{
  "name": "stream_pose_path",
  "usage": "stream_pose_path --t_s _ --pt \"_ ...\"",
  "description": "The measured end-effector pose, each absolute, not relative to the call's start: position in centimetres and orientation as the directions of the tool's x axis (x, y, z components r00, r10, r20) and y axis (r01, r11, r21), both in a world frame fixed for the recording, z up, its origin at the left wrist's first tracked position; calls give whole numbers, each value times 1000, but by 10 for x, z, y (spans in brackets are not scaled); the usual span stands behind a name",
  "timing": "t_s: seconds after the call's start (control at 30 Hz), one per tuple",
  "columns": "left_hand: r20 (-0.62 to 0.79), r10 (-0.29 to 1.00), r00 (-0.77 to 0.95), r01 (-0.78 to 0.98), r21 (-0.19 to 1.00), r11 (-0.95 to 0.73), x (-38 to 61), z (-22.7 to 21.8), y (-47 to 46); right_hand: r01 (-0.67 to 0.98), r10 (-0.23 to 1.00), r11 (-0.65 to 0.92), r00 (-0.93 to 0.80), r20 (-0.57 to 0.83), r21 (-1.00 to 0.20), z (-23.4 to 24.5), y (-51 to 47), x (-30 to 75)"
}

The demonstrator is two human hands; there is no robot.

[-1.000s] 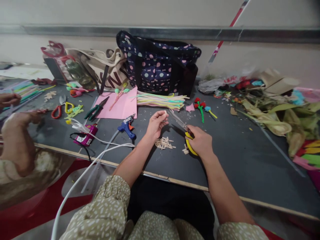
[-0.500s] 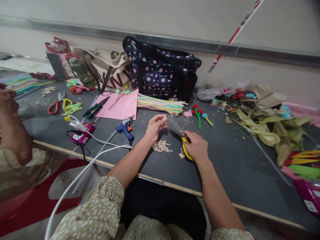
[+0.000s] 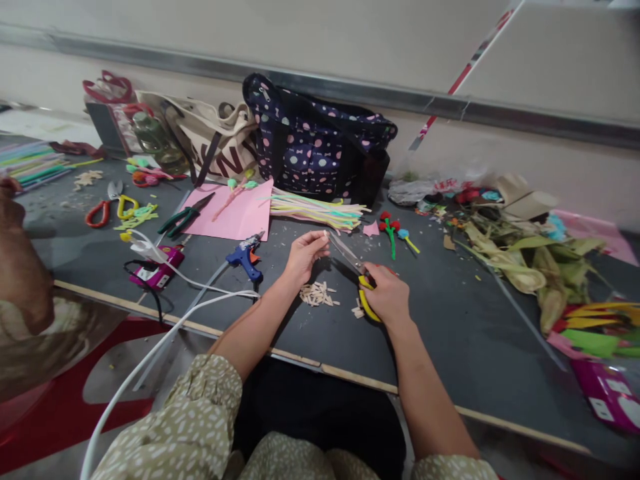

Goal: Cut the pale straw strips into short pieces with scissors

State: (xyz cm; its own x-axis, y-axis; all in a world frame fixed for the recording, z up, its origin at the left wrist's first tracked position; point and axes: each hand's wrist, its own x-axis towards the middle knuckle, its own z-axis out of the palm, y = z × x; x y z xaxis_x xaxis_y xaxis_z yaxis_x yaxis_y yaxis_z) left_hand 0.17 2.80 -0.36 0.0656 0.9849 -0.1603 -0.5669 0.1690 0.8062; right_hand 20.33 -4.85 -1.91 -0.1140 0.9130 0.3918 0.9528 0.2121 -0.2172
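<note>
My right hand is closed round the yellow handle of a pair of scissors, whose blades point up and left toward my other hand. Thumb and fingers of my left hand pinch a tiny pale piece right at the blade tips; it is too small to make out fully. On the table below lies a heap of short, pale cut strips. A smaller group of pale strips sits beside the scissors' handle.
A blue glue gun with a white cable lies left of my hands. Behind are pink paper, pipe cleaners and a dotted bag. Dried husks spread at right. Another person's arm rests at far left.
The whole view has shifted slightly, so things appear a little further left. Both hands keep nearly the same pose, with the scissors still at the left fingertips.
</note>
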Motion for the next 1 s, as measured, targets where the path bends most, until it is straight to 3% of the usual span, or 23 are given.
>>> stream_pose_path --t_s 0.27,0.67,1.0 --pt "-234 967 104 -597 763 249 1 -5 27 965 870 207 -106 481 -163 -23 -48 200" --pt "-275 957 93 -615 740 272 4 -3 26 977 879 193 -132 459 -88 -22 -49 199" --pt "-276 957 90 -615 740 271 4 -1 25 976 884 199 -138 447 -92 -23 -49 199"
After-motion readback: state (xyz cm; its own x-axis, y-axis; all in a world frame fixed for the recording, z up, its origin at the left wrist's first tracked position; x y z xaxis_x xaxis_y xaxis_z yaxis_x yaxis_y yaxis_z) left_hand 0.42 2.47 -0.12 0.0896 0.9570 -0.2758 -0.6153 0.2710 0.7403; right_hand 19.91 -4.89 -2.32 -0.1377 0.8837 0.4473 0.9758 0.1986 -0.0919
